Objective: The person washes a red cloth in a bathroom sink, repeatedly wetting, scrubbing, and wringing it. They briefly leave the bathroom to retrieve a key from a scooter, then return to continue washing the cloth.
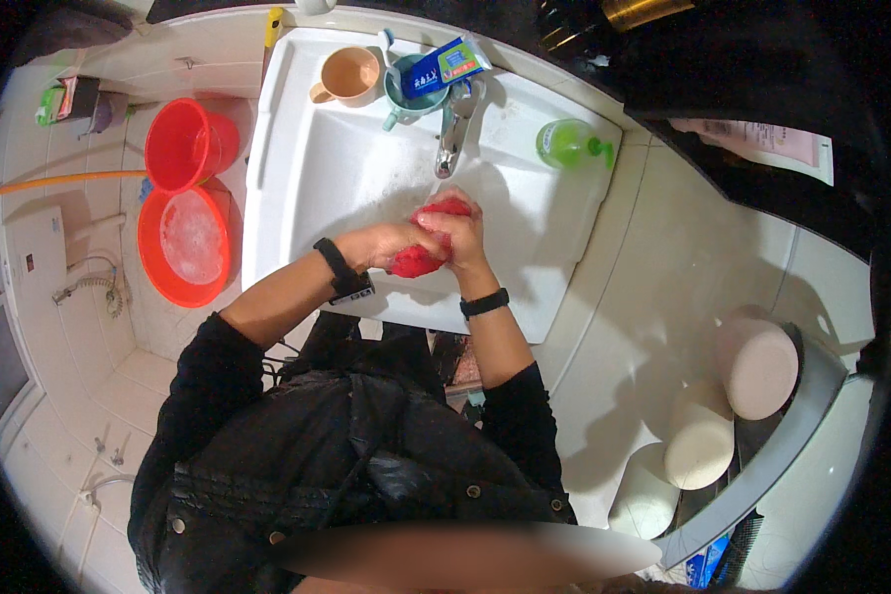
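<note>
Both of my hands grip a wet red cloth (416, 261) over the white sink (351, 148). My left hand (398, 244) is closed on its near left part. Around its far right part my right hand (462, 226) is wrapped, with the fingers just below the spout of the chrome faucet (448, 148). Much of the cloth is hidden under my fingers. Dark bands sit on both wrists.
At the back of the sink stand an orange mug (350, 76) and a teal cup (416, 102) holding a toothpaste tube (445, 67). A green pump bottle (567, 144) is at the right. Red buckets (183, 148) stand on the left; toilet rolls (700, 436) line the lower right.
</note>
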Available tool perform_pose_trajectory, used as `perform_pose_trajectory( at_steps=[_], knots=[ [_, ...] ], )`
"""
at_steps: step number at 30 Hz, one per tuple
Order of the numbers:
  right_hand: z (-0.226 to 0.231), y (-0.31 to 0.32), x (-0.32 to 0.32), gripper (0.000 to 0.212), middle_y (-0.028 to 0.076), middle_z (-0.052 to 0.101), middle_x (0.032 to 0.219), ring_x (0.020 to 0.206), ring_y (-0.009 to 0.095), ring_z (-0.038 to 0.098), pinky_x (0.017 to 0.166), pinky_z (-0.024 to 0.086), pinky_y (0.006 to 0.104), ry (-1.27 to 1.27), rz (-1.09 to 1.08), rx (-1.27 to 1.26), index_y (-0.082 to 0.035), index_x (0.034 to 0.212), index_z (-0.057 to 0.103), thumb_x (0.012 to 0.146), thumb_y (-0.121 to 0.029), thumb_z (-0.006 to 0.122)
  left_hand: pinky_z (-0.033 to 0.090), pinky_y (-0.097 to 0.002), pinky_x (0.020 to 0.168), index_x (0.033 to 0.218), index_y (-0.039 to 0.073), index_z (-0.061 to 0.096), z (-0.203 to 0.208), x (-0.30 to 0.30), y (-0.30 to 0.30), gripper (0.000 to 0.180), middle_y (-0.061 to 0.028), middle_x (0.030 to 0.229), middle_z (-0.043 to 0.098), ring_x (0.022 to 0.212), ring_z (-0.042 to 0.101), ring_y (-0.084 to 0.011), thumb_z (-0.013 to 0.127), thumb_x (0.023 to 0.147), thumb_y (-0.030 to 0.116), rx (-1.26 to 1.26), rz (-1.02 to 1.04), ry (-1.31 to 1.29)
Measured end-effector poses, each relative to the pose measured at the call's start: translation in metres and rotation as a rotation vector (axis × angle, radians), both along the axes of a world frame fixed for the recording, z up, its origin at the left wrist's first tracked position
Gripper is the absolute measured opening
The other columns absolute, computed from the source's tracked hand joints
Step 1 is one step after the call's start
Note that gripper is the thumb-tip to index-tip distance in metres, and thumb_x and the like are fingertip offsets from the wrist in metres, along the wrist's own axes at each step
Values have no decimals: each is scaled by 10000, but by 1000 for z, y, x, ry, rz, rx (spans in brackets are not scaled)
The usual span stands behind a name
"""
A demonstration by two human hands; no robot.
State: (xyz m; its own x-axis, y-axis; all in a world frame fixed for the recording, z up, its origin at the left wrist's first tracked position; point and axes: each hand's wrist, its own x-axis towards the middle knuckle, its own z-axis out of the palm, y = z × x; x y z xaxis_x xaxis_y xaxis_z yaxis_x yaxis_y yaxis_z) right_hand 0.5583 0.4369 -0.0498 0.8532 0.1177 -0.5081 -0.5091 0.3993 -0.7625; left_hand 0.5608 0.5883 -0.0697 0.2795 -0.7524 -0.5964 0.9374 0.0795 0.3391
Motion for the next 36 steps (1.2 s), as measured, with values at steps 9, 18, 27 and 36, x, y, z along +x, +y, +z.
perform_pose_trajectory(
  at_steps=[9, 18, 27, 36],
  knots=[
    [-30, 3, 4, 170, 28, 602, 680, 612, 133, 564, 594, 470, 299, -320, 116, -417, -51, 712, 580, 688, -10, 743, 492, -276, 567, 989, 83, 612, -3, -9, -7, 194, -12, 845, 638, 702, 603, -113, 698, 821, 124, 201, 20, -324],
    [-4, -5, 13, 414, 70, 656, 1146, 1017, 218, 626, 904, 495, 369, 238, 90, 55, -100, 1237, 583, 929, -367, 652, 544, -301, 466, 1173, 41, 550, 28, 15, 8, 432, -99, 921, 671, 656, 664, -206, 726, 863, 284, 83, 267, 171],
    [-11, -12, -55, 492, 38, 649, 1230, 1205, 264, 501, 1026, 303, 478, -362, 569, -1160, -189, 1127, 696, 691, -387, 808, 503, -259, 428, 1333, 48, 429, 30, 35, 51, 552, -168, 1055, 628, 700, 609, -225, 630, 910, 339, -167, 457, 316],
    [-6, 37, -88, 480, 37, 630, 1258, 1245, 283, 463, 1075, 232, 496, -309, 774, -901, -239, 1147, 710, 672, -258, 779, 518, -266, 450, 1345, 54, 418, 26, 33, 49, 556, -177, 1061, 626, 726, 608, -228, 627, 911, 332, -175, 503, 262]
  ],
)
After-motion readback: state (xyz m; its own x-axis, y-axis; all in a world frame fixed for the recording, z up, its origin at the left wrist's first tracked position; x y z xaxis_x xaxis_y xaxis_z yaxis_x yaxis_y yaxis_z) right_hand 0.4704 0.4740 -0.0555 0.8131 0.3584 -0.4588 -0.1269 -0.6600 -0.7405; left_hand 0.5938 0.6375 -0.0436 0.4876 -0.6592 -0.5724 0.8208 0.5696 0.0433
